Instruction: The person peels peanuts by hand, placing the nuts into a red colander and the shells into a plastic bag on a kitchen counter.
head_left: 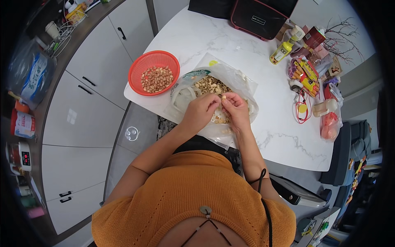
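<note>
Head view looks straight down on a person in an orange knitted top, seated at a white marbled desk [263, 74] that fills the upper middle of the frame. Both hands meet just above the centre of the picture, over an open clear plastic bag [242, 88] heaped with peanut shells [210, 85]. The left hand [200, 110] is curled with its fingertips pinched together, and the right hand [235, 108] is bent the same way beside it; the two touch at the fingertips, where a small pale peanut [224, 97] shows, gripped between them. Which hand bears most of it I cannot tell. The bag lies at the near edge of the desk, its mouth spread wide under the wrists, with more shells scattered in it below the hands.

Just to the left of the bag, in the upper left part of the desk, sits a round red plastic basket [142, 66] with a layer of shelled, reddish-brown peanuts [156, 79] in its middle. It stands close beside the bag, nearly touching it.

On the right of the desk lies a crowd of small things: a yellow bottle [281, 52] with a white cap, bright packets [303, 72], a red cord [303, 112] and a pinkish bag [330, 125]. At the top edge stands a dark case [260, 17] with red trim. White cupboard doors [82, 115] with black handles run down the left of the frame
</note>
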Demonstrator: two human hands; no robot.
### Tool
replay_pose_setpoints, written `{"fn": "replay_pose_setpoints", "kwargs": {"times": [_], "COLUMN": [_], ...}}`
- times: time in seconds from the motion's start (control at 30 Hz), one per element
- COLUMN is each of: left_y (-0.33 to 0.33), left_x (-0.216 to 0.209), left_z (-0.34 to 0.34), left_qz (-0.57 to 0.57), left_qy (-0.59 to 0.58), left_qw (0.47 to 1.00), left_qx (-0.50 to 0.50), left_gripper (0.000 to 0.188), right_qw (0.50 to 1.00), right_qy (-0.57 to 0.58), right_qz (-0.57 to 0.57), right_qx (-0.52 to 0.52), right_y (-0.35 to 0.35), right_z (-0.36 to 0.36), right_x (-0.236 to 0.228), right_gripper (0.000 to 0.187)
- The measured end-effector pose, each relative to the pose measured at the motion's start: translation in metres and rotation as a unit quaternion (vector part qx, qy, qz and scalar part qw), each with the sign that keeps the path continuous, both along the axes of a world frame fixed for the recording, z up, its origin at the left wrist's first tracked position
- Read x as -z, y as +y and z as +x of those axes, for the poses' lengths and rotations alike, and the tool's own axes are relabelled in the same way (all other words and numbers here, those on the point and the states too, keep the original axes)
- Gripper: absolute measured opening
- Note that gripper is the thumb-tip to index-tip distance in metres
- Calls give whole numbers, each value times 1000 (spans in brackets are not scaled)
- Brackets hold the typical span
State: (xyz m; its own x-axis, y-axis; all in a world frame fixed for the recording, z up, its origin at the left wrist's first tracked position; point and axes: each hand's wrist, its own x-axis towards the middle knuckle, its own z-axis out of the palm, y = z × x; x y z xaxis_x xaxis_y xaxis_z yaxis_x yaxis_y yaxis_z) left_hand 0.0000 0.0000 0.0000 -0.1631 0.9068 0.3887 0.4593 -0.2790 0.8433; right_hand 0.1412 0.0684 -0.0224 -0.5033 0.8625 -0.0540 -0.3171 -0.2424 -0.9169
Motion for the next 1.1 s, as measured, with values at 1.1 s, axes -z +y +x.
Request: {"fn": "replay_pose_setpoints", "kwargs": {"times": [1.1], "left_y": [10], "left_x": [13], "left_z": [-10], "left_qz": [-73], "left_qy": [-194], "left_qw": [978], "left_qx": [35], "left_gripper": [8], "right_qw": [989], "right_qy": [-30], "right_qz": [124], "right_qx": [77], "right_y": [-4], "right_z": [-5], "right_x": [3], "right_gripper": [13]}}
